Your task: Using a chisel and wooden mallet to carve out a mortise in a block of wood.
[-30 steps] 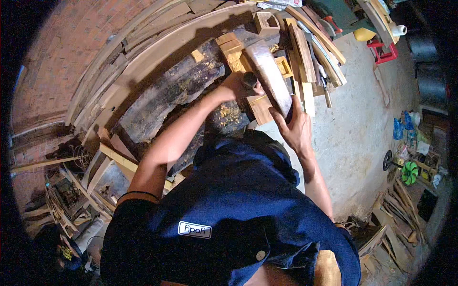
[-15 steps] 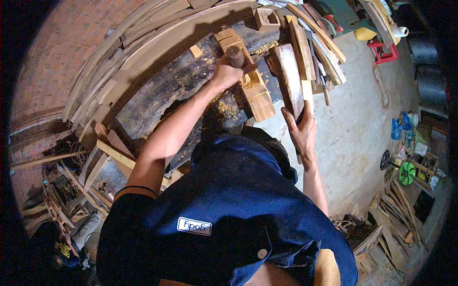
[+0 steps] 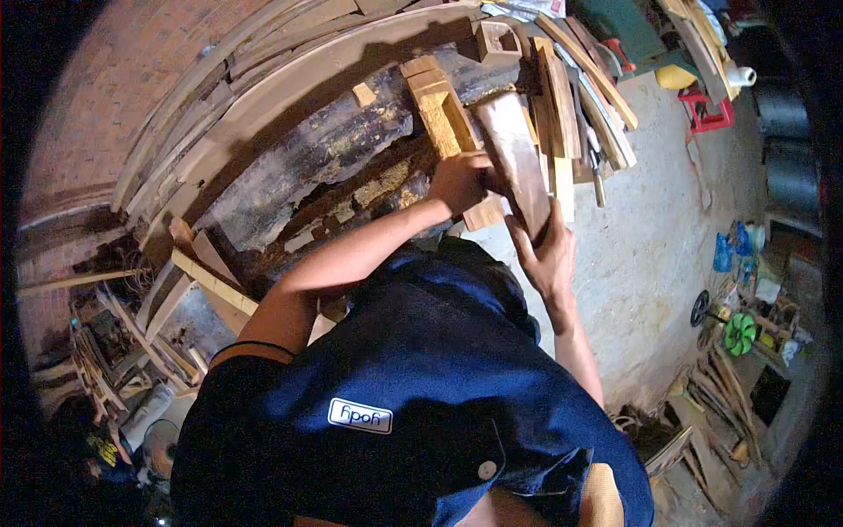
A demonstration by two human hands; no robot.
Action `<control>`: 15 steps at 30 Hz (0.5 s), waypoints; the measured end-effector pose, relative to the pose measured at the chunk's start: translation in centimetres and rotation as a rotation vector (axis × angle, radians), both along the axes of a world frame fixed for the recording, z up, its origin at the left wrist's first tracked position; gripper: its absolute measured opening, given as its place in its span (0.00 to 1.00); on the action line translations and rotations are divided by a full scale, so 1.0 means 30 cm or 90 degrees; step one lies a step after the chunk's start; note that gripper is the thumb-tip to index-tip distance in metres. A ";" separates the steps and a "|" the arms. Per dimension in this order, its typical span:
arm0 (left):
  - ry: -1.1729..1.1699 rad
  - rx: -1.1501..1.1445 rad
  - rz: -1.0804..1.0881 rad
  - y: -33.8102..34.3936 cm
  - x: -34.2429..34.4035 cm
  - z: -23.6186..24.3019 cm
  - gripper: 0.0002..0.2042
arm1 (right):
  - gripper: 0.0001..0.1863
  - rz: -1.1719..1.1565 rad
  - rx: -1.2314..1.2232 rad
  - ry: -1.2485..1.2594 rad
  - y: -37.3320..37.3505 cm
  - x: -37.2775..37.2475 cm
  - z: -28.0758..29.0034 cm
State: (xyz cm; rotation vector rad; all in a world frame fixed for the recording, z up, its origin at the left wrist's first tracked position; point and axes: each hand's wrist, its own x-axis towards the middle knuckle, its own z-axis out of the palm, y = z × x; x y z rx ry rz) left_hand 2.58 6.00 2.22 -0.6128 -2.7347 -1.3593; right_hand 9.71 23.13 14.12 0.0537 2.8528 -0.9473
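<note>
A long wooden block (image 3: 518,158) with a shiny pale face is tilted up in front of me. My right hand (image 3: 546,255) is closed round its near end, thumb along the edge. My left hand (image 3: 461,183) is curled beside the block's left edge, fingers closed; what they hold is hidden behind the block. Under and beyond my left hand lies a squared timber (image 3: 436,101) with a rectangular hollow cut in it, full of yellow wood chips. The timber's near end shows below my left hand.
The timber rests on a dark, worn bench (image 3: 290,167) with shavings. A small hollow wooden box (image 3: 499,42) stands at the back. Boards (image 3: 562,97) are stacked to the right, with a chisel-like tool (image 3: 598,176) beside them. A red stool (image 3: 707,112) stands on the concrete floor.
My left hand, which gripped a round wooden handle over the timber's hollow, has come nearer and right. The block in my right hand has swung left, over the timber's edge.
</note>
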 end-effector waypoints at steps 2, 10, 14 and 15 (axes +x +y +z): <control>0.072 0.113 -0.002 0.015 0.002 -0.028 0.05 | 0.27 -0.033 -0.095 0.072 0.021 0.041 0.002; -0.139 0.031 -0.034 -0.011 -0.039 0.039 0.07 | 0.26 -0.024 -0.085 -0.011 0.003 0.024 -0.002; -0.222 0.107 0.059 -0.095 -0.234 0.008 0.21 | 0.27 -0.108 -0.142 -0.018 0.018 0.033 0.009; -0.226 0.069 0.066 -0.114 -0.258 0.016 0.21 | 0.27 -0.115 -0.146 -0.021 0.019 0.030 0.019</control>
